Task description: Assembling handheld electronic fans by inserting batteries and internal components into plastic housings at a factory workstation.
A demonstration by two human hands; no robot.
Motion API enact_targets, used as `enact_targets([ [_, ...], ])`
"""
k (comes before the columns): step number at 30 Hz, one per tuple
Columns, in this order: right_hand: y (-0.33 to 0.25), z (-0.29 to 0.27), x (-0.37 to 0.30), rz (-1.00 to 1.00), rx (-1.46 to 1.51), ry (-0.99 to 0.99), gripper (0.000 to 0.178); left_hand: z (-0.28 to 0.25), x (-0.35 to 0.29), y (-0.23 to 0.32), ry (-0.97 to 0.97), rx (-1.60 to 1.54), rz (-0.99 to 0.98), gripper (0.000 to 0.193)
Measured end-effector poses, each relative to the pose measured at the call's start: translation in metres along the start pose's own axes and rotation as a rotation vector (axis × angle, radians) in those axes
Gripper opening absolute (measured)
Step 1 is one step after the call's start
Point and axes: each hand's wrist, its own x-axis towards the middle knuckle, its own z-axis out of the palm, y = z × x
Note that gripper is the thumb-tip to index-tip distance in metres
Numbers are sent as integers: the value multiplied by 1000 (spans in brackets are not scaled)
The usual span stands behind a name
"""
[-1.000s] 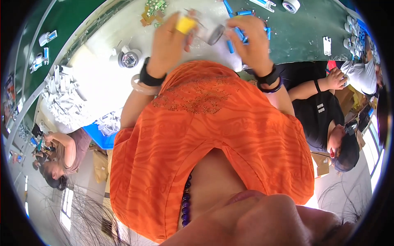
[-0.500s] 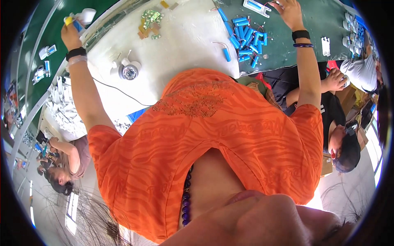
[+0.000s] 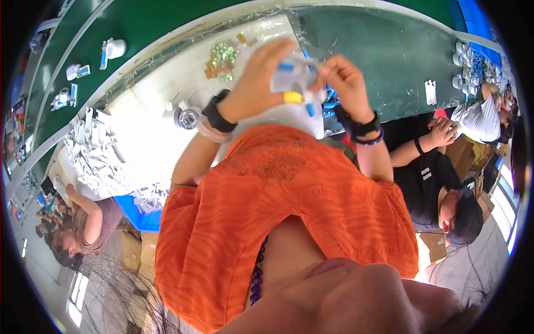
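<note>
My two hands meet over the middle of the bench around a white plastic holder point(image 3: 279, 83) with a blue battery cell point(image 3: 286, 67) in it, blurred by motion. My left hand point(image 3: 253, 80) grips its left side, the fingers reaching up and a yellow wrap point(image 3: 293, 97) showing at the thumb tip. From the right, my right hand point(image 3: 346, 83) pinches at the holder's edge; what exactly its fingertips hold is smeared. Behind my right hand lies a pile of blue battery cells point(image 3: 330, 106), partly hidden. Small green circuit boards point(image 3: 225, 54) lie beyond my left hand.
A white round-faced device point(image 3: 186, 117) stands beside my left wrist. Further left are heaped white plastic parts point(image 3: 94, 150) and a blue crate point(image 3: 139, 214). White units with blue cells point(image 3: 114, 49) sit on the green belt. At right, a co-worker point(image 3: 434, 167) sits close by.
My left hand has let go of a white unit over the belt and come to the middle. My right hand has drawn nearer, and the white holder with its cell is now between both hands.
</note>
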Motion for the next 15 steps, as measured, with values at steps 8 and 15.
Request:
enact_targets([
  [8,-40,20,-33,184,-165,-342,14,-9,-20,12,-455,-100,-150,37],
  [15,-20,22,-36,87,-634,-450,12,-6,-45,23,-315,91,-176,37],
])
